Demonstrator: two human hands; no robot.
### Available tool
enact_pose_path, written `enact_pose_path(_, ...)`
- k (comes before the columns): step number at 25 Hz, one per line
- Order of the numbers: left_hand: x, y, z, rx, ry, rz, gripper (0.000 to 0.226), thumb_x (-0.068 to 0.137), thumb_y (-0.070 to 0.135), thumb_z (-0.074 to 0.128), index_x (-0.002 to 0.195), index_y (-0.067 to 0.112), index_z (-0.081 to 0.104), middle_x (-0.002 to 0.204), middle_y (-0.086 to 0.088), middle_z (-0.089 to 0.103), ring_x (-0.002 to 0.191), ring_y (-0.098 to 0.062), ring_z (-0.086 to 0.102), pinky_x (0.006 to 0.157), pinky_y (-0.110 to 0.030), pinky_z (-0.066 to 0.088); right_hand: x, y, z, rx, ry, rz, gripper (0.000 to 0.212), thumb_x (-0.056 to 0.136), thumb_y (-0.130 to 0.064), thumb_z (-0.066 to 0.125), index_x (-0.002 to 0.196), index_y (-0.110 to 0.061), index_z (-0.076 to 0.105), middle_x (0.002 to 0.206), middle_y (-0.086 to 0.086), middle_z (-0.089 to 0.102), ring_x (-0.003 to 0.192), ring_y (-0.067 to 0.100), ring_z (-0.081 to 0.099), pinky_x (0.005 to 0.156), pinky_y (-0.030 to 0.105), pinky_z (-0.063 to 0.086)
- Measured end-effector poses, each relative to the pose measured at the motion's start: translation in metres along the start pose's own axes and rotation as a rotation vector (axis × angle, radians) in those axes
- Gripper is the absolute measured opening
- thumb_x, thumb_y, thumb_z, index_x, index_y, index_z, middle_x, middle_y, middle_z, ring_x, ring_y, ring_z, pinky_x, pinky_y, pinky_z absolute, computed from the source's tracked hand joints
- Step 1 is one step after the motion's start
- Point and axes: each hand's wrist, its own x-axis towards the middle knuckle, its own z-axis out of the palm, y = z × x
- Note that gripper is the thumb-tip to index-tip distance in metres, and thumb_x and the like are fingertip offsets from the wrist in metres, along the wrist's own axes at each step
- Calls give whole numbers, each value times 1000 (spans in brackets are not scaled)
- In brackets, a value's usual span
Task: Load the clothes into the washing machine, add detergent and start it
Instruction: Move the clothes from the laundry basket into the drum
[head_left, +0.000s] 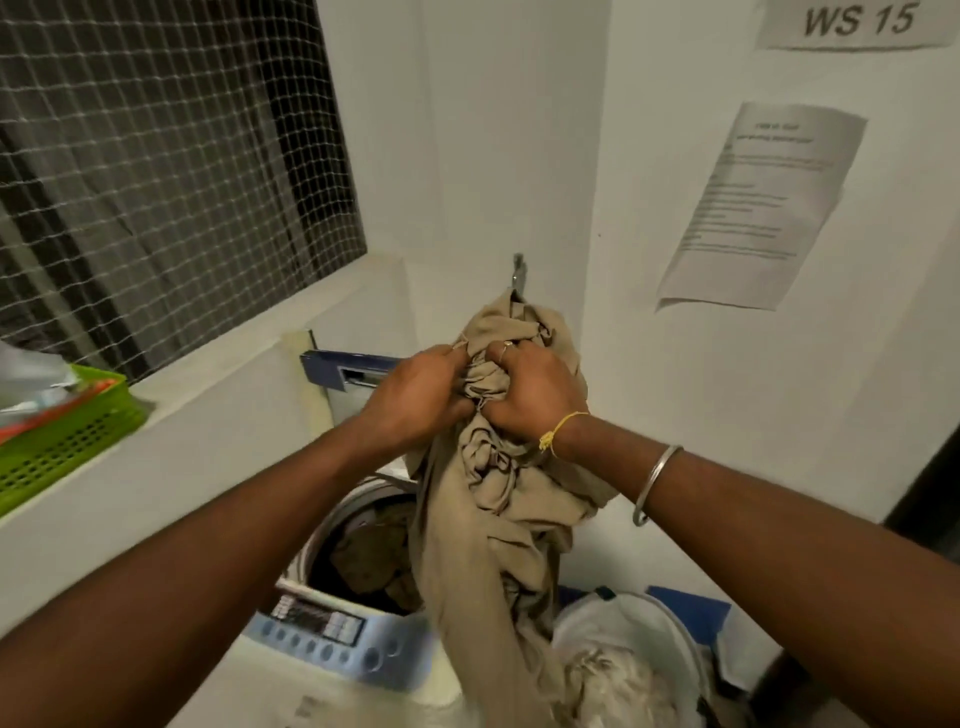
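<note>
holding a beige garment (467, 545) above the washing machine (332, 639), the left hand (415, 395) and the right hand (530, 395) both have their fingers (501, 353) curled tight into its bunched upper part. inside the open machine lie brownish clothes (374, 556). right of the machine a white bag (639, 623) holds pale cloth (602, 680). left of the machine a green basket (67, 441) holds blurred things. the garment hangs with its long axis vertical, its lower end down past the machine's right edge.

Green basket (67, 436) on a ledge (218, 358) by the netted window (156, 156); "WS 15" sign (857, 23), printed notice (753, 208).
</note>
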Motion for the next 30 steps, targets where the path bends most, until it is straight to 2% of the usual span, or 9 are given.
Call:
enact_pose_path(5, -31, -93, -34, 91, 106, -58, 40, 85, 39, 62, 121, 23, 54, 103, -1, 56, 89, -22, 58, 70, -35, 51, 49, -68, 71, 109, 14, -20, 39, 65, -41, 66, 103, -31, 61, 94, 0, 63, 92, 21, 58, 75, 32, 51)
enact_pose_path(10, -57, -203, 32, 9, 36, -115, 42, 87, 35, 59, 126, 21, 51, 117, -6, 56, 98, -27, 60, 76, -37, 53, 71, -88, 194, 86, -138, 78, 51, 71, -48, 67, 119, -33, 59, 111, -1, 62, 104, 18, 57, 86, 33, 51)
enact_pose_path(15, -82, -294, 126, -165, -223, -116, 65, 90, 50, 35, 141, 12, 45, 135, -14, 54, 119, -30, 56, 100, -40, 48, 62, -80, 307, -17, -396, 225, 53, 81, -45, 66, 131, -27, 58, 131, 5, 58, 121, 26, 55, 101, 33, 43)
enact_pose_path(18, -88, -331, 192, -266, -332, -185, 46, 96, 34, 48, 137, 13, 52, 132, -12, 57, 119, -32, 58, 97, -39, 47, 55, -66, 365, -83, -496, 309, 56, 77, -60, 50, 116, -22, 66, 121, 8, 63, 113, 32, 60, 98, 39, 46)
enact_pose_path(20, -87, -347, 235, -296, -445, -184, 43, 98, 30, 53, 138, 13, 51, 135, -13, 54, 117, -34, 58, 94, -43, 48, 44, -52, 395, -138, -556, 359, 59, 79, -62, 46, 118, -22, 65, 123, 10, 62, 114, 34, 58, 101, 44, 43)
enact_pose_path(22, -89, -357, 270, -267, -565, -169, 47, 98, 34, 51, 141, 16, 46, 139, -12, 50, 118, -33, 56, 94, -47, 49, 34, -40, 414, -165, -668, 394, 51, 85, -51, 57, 129, -24, 57, 131, 9, 58, 119, 32, 56, 103, 45, 43)
enact_pose_path(25, -96, -364, 313, -278, -722, -167, 55, 98, 39, 49, 148, 18, 38, 150, -13, 37, 129, -32, 47, 102, -48, 44, 18, -12, 448, -186, -744, 445, 47, 91, -37, 57, 135, -23, 50, 133, 10, 55, 115, 31, 59, 90, 43, 52)
enact_pose_path(28, -103, -371, 346, -305, -887, -154, 79, 87, 60, 52, 153, 26, 28, 158, -13, 25, 141, -35, 34, 110, -50, 39, 5, 9, 482, -317, -852, 478, 48, 95, -38, 50, 141, -24, 44, 143, 15, 40, 129, 39, 42, 97, 54, 45)
enact_pose_path(30, -100, -380, 362, -399, -1026, -193, 102, 75, 70, 57, 157, 33, 11, 164, -9, 10, 147, -34, 23, 115, -50, 34, -3, 29, 503, -341, -960, 553, 59, 98, -45, 45, 151, -26, 28, 153, 20, 21, 139, 48, 21, 103, 66, 34)
